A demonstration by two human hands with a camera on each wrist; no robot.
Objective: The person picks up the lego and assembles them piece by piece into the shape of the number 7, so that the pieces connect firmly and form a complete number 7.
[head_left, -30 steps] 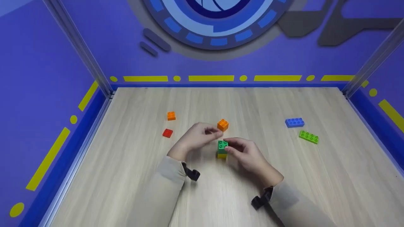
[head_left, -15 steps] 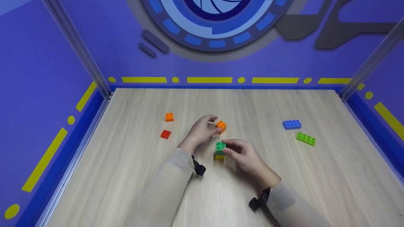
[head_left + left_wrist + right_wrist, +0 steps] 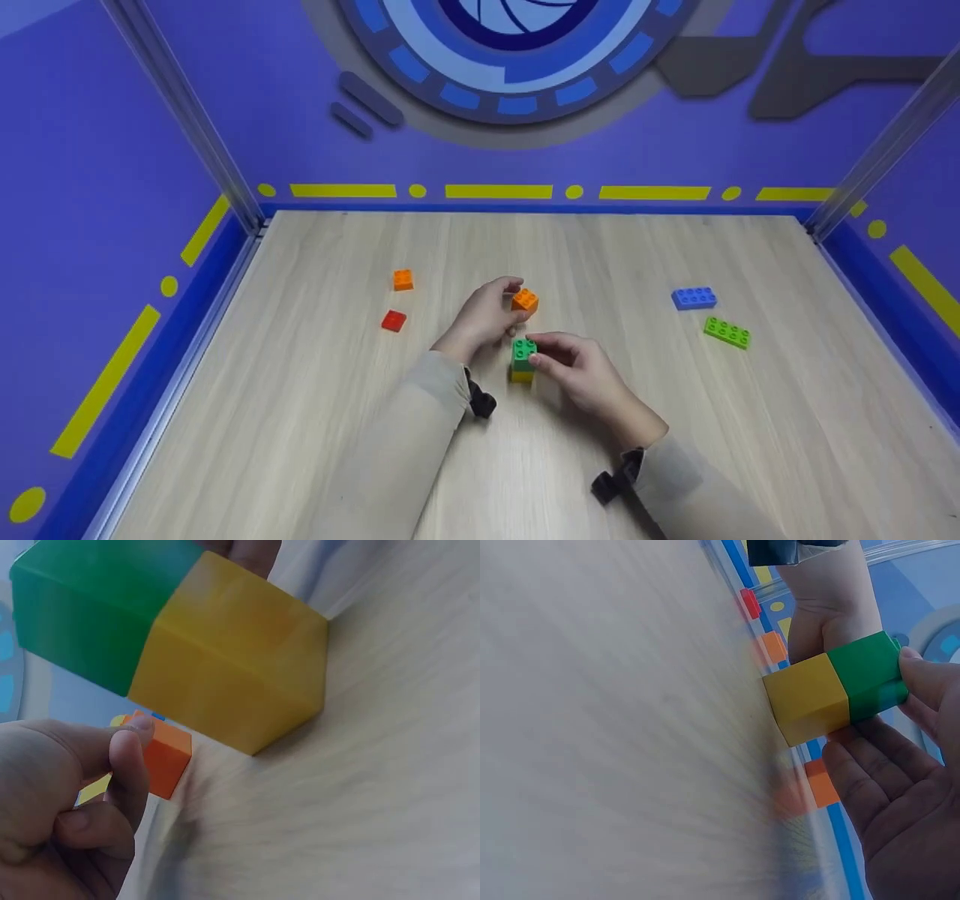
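A stack of two bricks stands upright on the table in the head view: a green brick (image 3: 523,354) on top of a yellow brick (image 3: 522,376). My right hand (image 3: 589,375) pinches the green brick from the right, between thumb and index finger; in the right wrist view the other fingers extend beside the yellow brick (image 3: 806,701). Just beyond the stack, my left hand (image 3: 486,313) pinches a tall orange brick (image 3: 526,300) with its thumb on the near side. In the left wrist view, fingertips partly cover this orange brick (image 3: 171,757).
On the left of the table lie a flat orange brick (image 3: 403,280) and a red brick (image 3: 394,321). A blue brick (image 3: 694,298) and a lime-green brick (image 3: 727,332) lie to the right. Blue-purple walls (image 3: 510,161) border the wooden table (image 3: 330,420).
My left hand has moved away from beside the green brick, forward to the tall orange brick, and its fingers have closed around it. The right hand stays on the stack.
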